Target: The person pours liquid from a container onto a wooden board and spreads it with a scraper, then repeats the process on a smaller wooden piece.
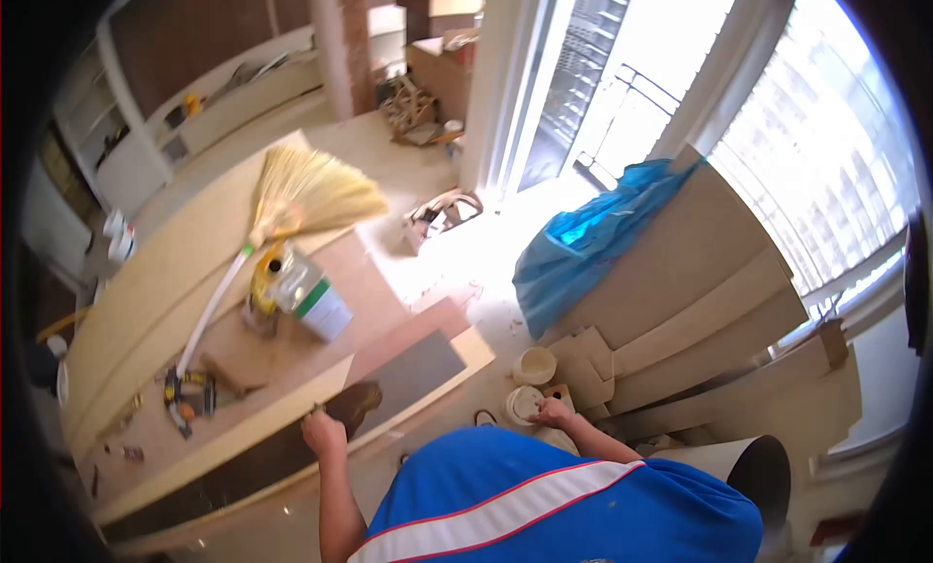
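Note:
My left hand [324, 434] is closed over a long dark strip [224, 477] framed by pale wood, at the lower left. A small dark piece shows at its fingertips, too small to name. Beside those fingers, a shiny brown wet-looking patch [354, 407] lies on the strip. My right hand [556, 413] is at the side of a white tub [523, 404] on the floor, its fingers curled at the rim. Whatever they may grip is hidden. Just behind that tub stands another pale tub [535, 366].
A straw broom [316, 189], a clear jug with a green-and-white label [311, 300] and hand tools [190, 398] lie on the boards at left. Brown panels [700, 252] under blue plastic [593, 237] lean at right. A cardboard box [442, 218] sits on the floor ahead.

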### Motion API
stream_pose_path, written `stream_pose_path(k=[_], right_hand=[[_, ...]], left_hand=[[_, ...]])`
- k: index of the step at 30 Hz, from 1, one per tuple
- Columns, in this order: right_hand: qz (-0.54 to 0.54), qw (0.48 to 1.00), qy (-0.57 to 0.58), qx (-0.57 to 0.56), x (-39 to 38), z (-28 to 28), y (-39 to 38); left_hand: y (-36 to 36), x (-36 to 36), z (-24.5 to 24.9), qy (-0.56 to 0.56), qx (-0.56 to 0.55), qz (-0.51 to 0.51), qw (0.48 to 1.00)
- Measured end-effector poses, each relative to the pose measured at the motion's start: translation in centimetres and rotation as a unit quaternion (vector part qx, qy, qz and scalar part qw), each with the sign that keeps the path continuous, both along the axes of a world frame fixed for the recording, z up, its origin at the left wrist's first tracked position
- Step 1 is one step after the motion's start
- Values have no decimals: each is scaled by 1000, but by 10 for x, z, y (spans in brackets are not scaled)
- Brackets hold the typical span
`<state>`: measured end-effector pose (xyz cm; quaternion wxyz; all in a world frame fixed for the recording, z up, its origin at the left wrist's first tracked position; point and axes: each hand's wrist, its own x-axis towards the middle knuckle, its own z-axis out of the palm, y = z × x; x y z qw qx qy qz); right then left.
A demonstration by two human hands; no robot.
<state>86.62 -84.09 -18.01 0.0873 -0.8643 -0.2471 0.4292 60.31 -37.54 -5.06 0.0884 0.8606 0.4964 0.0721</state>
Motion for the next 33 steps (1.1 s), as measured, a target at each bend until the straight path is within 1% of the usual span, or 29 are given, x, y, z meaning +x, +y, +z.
stream_pose_path(k=[1, 2, 3, 5, 6, 9, 10, 13, 14, 15, 16, 17, 20, 21, 22, 23, 25, 26, 27, 28, 29, 32, 33], right_hand=[[-31, 999, -30, 14, 6, -29, -15], [-79, 997, -11, 25, 10, -3, -19], [-106, 994, -18, 34, 16, -5, -31], [-157, 986, -28, 51, 24, -30, -58], [-131, 991, 0, -2, 36, -25, -64], [-161, 987, 20, -13, 51, -36, -93], [-152, 988, -14, 11, 52, -35, -104], [-148, 989, -8, 6, 61, -32, -128], [-176, 984, 2, 12, 59, -27, -136], [-169, 985, -17, 14, 57, -37, -146], [-162, 986, -36, 17, 48, -66, -159], [-155, 986, -58, 19, 48, -81, -168], [-216, 976, -5, -29, 29, -50, -180], [-223, 975, -10, -23, 27, -53, -185], [-229, 973, -13, -18, 12, -68, -191], [-235, 972, -14, -12, 4, -78, -196], [-213, 975, 35, -52, -1, -65, -201], [-200, 975, 59, -72, -2, -60, -202], [-217, 973, 39, -62, -6, -63, -206], [-233, 971, 20, -51, -15, -81, -215], [-250, 967, 1, -39, -21, -95, -222], [-301, 951, 37, -57, -18, -86, -230], [-292, 953, 47, -67, -11, -85, -229]], left_hand=[[-10, 11, -2, -21, 9, -9, 1000], [-14, 20, -12, 4, 5, -12, 1000], [-16, 30, -21, 30, 1, -17, 999], [-25, 50, -25, 43, 12, -29, 999], [-34, 61, -16, 57, 24, -39, 997], [-50, 84, -19, 54, 30, -33, 998], [-58, 92, -13, 59, 22, -29, 998], [-70, 109, -23, 64, 34, -26, 997], [-67, 111, -34, 58, 16, -38, 997], [-68, 113, -41, 73, 11, -50, 996], [-69, 117, -47, 88, 7, -61, 994], [-70, 126, -51, 101, 3, -73, 992], [-81, 145, -53, 118, 20, -105, 987], [-85, 153, -58, 118, 27, -113, 986], [-85, 161, -64, 137, 28, -97, 985], [-87, 168, -67, 131, 30, -99, 986], [-104, 178, -49, 124, 35, -98, 987], [-116, 185, -37, 149, 51, -98, 983], [-130, 194, -22, 173, 69, -97, 978], [-136, 199, -13, 197, 88, -95, 972], [-132, 199, -22, 191, 96, -106, 971], [-125, 200, -47, 181, 128, -135, 966], [-126, 199, -51, 180, 143, -141, 963]])
